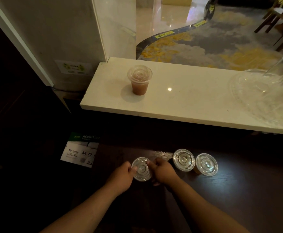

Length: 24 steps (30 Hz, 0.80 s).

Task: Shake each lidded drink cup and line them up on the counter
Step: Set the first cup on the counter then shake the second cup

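On the dark lower table, a clear lidded drink cup (142, 169) sits between my two hands. My left hand (121, 178) grips its left side and my right hand (163, 171) grips its right side. Two more lidded cups (184, 160) (206, 164) stand side by side just right of my right hand. One lidded cup with pinkish-brown drink (139, 79) stands upright on the white counter (187, 105), towards its left end.
Clear plastic lids and stacked empty cups (268, 91) lie at the counter's right end. A box of A4 paper (81, 150) sits left of the dark table. A white pillar (61, 39) rises at the counter's left end. A loose plastic wrapper (163, 154) lies behind my right hand.
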Available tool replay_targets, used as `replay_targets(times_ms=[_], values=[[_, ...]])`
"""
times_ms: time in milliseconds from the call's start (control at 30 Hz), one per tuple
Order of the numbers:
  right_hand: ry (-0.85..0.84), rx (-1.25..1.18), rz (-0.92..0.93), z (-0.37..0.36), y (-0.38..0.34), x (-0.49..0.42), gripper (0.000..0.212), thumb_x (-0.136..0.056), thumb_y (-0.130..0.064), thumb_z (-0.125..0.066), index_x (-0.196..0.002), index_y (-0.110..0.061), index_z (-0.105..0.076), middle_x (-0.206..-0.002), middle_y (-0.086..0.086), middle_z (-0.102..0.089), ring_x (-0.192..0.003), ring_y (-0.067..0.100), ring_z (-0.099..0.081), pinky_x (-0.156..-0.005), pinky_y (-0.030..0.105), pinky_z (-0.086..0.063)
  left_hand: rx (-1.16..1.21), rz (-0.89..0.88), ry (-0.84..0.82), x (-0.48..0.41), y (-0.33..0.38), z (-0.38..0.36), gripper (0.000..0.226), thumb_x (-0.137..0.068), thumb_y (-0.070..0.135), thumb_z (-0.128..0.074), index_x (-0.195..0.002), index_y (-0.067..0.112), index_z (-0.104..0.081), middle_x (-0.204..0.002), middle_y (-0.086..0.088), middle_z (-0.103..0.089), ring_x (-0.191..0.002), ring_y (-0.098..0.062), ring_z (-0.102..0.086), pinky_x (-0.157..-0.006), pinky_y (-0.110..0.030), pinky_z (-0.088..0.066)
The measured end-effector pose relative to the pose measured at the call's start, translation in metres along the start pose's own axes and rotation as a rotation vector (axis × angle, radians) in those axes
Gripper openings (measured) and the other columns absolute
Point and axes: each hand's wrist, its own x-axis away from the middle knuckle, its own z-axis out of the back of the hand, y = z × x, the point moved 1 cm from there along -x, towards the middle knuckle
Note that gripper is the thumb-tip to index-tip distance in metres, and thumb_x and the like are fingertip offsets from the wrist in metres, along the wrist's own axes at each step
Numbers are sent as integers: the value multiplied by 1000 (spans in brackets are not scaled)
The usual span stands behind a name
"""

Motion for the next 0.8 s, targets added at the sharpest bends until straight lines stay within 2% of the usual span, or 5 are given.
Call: replay_targets(times_ms=[133,267,467,600,800], values=[[31,-89,-28,-2,8,-5,37,-96,-47,-64,-95,-10,-64,-87,8,-73,-69,19,-71,-65,37,-62,-238,-93,197,7,19,1,36,-95,49,-61,-126,31,-55,-130,5,-59,-108,-20,-64,-84,-36,-55],[-29,-421,-260,-4,24,-5,56,-103,-50,-47,-122,-3,-70,-112,18,-75,-101,31,-73,-92,36,-56,-583,-405,134,6,53,-18,83,-94,62,-49,-164,28,-19,-176,-1,-11,-160,-28,-15,-127,-48,-23],[-70,-830,-328,-11,26,0,47,-107,-33,-41,-125,3,-65,-122,34,-68,-116,49,-65,-107,54,-48,-841,-326,4,-9,53,-41,88,-97,66,-42,-166,27,-3,-176,-7,11,-160,-37,3,-128,-61,-5],[-67,-838,-335,-11,23,7,43,-107,-29,-41,-121,5,-64,-98,29,-68,-77,36,-64,-68,39,-48,-836,-319,-49,-14,56,-36,88,-94,59,-53,-165,28,-10,-176,-7,0,-156,-38,-11,-123,-57,-26],[-218,-830,-274,7,2,16,39,-107,-28,-42,-124,-1,-64,-112,19,-67,-80,25,-64,-77,35,-52,-193,-272,25,-7,82,14,69,-83,37,-74,-147,35,-47,-151,0,-46,-131,-22,-50,-104,-33,-46]])
